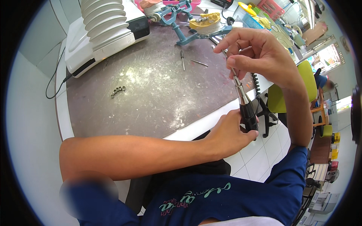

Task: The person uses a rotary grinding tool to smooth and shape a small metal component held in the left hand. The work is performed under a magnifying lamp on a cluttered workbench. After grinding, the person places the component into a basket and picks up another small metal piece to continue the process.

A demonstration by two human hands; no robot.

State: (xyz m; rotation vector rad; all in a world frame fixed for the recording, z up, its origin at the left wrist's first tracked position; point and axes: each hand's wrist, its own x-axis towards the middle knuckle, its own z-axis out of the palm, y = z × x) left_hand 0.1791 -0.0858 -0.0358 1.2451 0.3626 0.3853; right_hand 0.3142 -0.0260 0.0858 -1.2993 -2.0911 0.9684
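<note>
Two hands on one tool: left hand (230,133) clenched around the black-and-silver rotary handpiece (245,107), held off the bench edge over the floor; right hand (256,51) pinching the thin bur (230,66) at its chuck. Risk — the bur slips from the fingertips and drops to the tiles. Spare burs (183,60) lie on the dusty worktop (151,98).

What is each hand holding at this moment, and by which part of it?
The left hand grips the rotary handpiece by its black body. The right hand pinches the thin bur at the handpiece's tip.
</note>
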